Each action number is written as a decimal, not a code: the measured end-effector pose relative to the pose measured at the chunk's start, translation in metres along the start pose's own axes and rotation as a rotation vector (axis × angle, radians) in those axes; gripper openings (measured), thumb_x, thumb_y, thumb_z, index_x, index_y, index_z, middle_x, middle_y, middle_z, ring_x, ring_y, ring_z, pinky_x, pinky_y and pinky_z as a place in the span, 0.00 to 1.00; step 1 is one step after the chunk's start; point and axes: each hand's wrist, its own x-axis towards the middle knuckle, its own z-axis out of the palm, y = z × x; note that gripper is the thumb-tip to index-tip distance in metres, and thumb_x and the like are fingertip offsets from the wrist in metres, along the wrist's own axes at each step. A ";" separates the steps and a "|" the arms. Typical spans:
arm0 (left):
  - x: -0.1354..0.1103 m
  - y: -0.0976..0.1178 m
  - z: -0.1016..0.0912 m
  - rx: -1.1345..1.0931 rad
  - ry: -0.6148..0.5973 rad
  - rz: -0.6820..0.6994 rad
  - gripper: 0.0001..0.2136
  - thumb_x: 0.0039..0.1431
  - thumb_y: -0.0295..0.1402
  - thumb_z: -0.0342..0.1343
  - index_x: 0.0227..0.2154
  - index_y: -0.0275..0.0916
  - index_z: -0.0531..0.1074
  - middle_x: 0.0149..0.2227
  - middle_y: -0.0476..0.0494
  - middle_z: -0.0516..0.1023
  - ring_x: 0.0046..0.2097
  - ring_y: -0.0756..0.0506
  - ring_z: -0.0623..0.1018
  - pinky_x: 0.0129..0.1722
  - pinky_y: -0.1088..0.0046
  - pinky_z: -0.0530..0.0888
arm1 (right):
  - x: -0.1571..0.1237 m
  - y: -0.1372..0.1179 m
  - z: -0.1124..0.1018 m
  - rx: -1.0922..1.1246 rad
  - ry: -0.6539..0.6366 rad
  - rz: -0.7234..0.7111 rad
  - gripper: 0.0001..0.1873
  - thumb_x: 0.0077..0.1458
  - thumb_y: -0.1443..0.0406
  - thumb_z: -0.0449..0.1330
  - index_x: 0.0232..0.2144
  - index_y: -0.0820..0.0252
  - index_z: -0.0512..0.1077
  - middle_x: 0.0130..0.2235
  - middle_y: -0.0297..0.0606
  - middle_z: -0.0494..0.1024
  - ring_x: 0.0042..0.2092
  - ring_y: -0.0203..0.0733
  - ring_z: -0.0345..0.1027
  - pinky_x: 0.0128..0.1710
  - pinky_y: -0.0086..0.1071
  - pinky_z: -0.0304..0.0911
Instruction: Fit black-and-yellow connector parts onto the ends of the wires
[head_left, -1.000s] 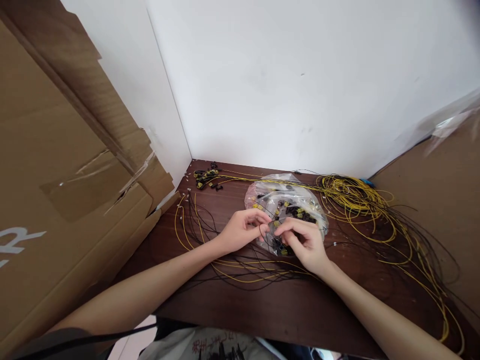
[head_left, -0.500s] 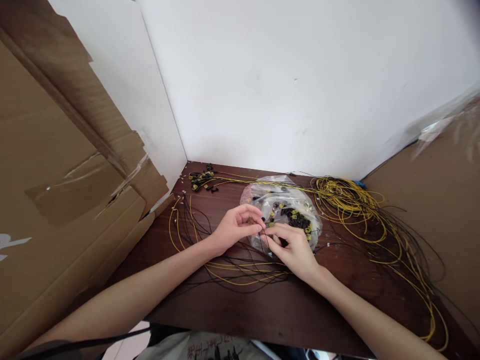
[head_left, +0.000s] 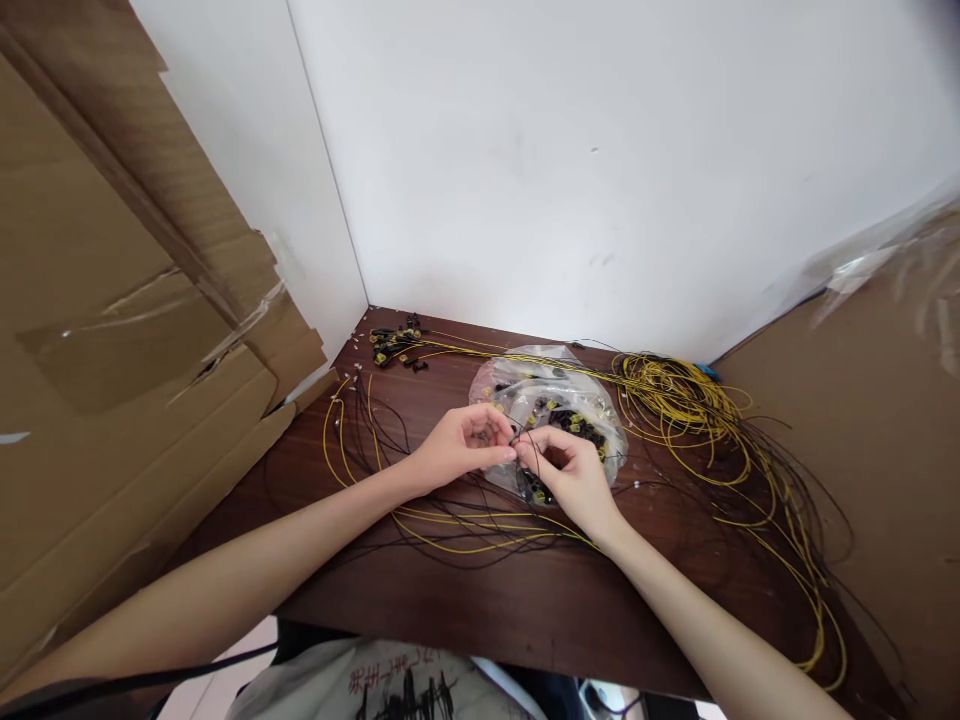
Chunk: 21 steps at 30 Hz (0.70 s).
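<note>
My left hand [head_left: 457, 450] and my right hand [head_left: 566, 475] meet fingertip to fingertip over the near edge of a clear plastic bag [head_left: 555, 395] holding several small black and yellow connectors. Both hands are closed in a pinch. A thin black wire [head_left: 529, 450] loops between the fingertips, held by both. What small part is pinched with it I cannot make out. The bag lies on a dark wooden table [head_left: 525, 600].
Loose black and yellow wires [head_left: 465, 530] lie under my wrists. A big tangle of yellow wires [head_left: 690, 400] spreads to the right. Finished connector pieces [head_left: 397, 345] sit at the back left corner. Cardboard [head_left: 112, 350] leans at left, a brown board [head_left: 885, 450] at right.
Both hands have drawn closer together and slightly left over the bag's near edge. The camera view has shifted a little; the wires and bag lie as before.
</note>
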 end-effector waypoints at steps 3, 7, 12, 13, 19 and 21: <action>0.000 -0.001 0.001 0.043 -0.043 0.000 0.12 0.47 0.34 0.64 0.30 0.33 0.70 0.28 0.49 0.72 0.30 0.53 0.71 0.33 0.77 0.69 | 0.002 -0.003 0.000 0.179 0.024 0.063 0.13 0.49 0.56 0.63 0.28 0.61 0.73 0.25 0.35 0.75 0.27 0.36 0.67 0.28 0.29 0.63; 0.000 -0.003 0.001 0.124 -0.141 -0.019 0.09 0.50 0.34 0.62 0.31 0.33 0.74 0.29 0.47 0.76 0.31 0.52 0.73 0.33 0.77 0.69 | 0.000 -0.008 0.000 0.253 0.063 0.053 0.11 0.49 0.57 0.64 0.29 0.60 0.73 0.25 0.35 0.77 0.28 0.37 0.70 0.32 0.31 0.67; -0.001 0.000 0.001 0.121 -0.159 -0.060 0.09 0.52 0.35 0.60 0.28 0.32 0.74 0.25 0.46 0.76 0.30 0.51 0.74 0.33 0.76 0.70 | -0.005 -0.010 0.000 0.092 0.080 -0.064 0.09 0.53 0.60 0.61 0.31 0.60 0.74 0.30 0.37 0.77 0.31 0.37 0.70 0.33 0.31 0.65; -0.001 0.001 0.000 0.106 -0.147 -0.069 0.09 0.52 0.35 0.61 0.27 0.32 0.74 0.25 0.46 0.76 0.29 0.51 0.73 0.33 0.76 0.70 | -0.005 -0.010 0.000 0.021 0.086 -0.101 0.08 0.54 0.60 0.60 0.32 0.59 0.74 0.31 0.38 0.77 0.31 0.37 0.69 0.32 0.31 0.64; 0.002 0.004 -0.003 -0.035 -0.046 -0.126 0.12 0.50 0.37 0.62 0.27 0.32 0.73 0.23 0.48 0.75 0.21 0.57 0.64 0.21 0.81 0.61 | -0.007 -0.010 -0.003 -0.254 0.013 -0.224 0.10 0.57 0.61 0.57 0.27 0.60 0.74 0.27 0.36 0.74 0.28 0.35 0.63 0.30 0.30 0.58; 0.003 0.003 -0.004 -0.118 0.010 -0.112 0.12 0.50 0.38 0.62 0.28 0.31 0.72 0.23 0.48 0.75 0.20 0.57 0.64 0.20 0.80 0.62 | -0.007 -0.009 -0.002 -0.269 -0.015 -0.240 0.10 0.56 0.61 0.58 0.26 0.60 0.73 0.25 0.35 0.73 0.27 0.35 0.62 0.30 0.29 0.58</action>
